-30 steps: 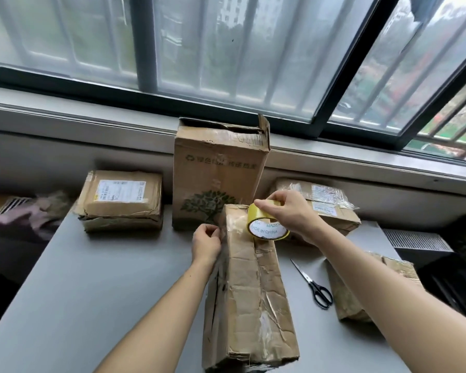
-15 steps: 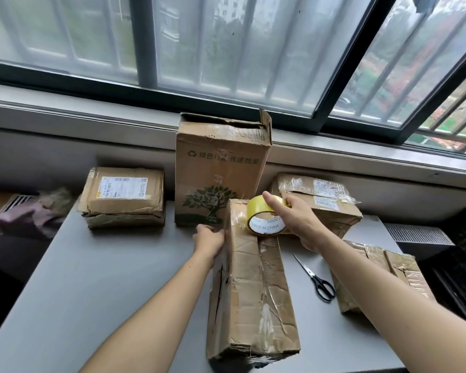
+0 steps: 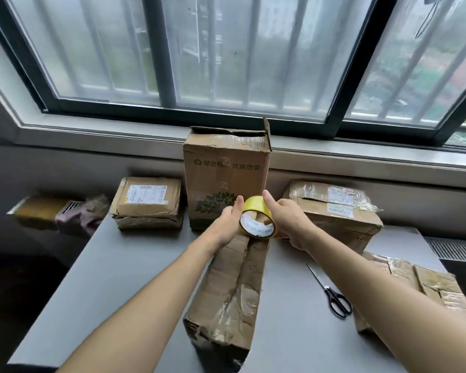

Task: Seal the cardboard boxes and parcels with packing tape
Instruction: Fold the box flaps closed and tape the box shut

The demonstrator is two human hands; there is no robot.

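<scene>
Both grips are on the tape roll [image 3: 257, 221]. The left grip [image 3: 226, 223] clasps its left side with the thumb standing up against the yellow rim. The right grip [image 3: 289, 222] wraps the right side, thumb pressed on top. The roll sits on edge, its white printed core facing the camera, right over the far end of the long crumpled box [image 3: 233, 289]; whether it touches the cardboard, I can't tell. That box lies lengthwise down the middle of the grey desk [image 3: 113, 281], with its top seam gaping. Behind it stands a tall carton [image 3: 226, 170] with its flaps up, against the window ledge. A labelled parcel [image 3: 148, 201] lies to its left and a plastic-taped parcel [image 3: 336, 211] to its right. Black-handled scissors [image 3: 332, 294] lie on the desk to the right, and another taped box [image 3: 425, 286] is just beyond them.
</scene>
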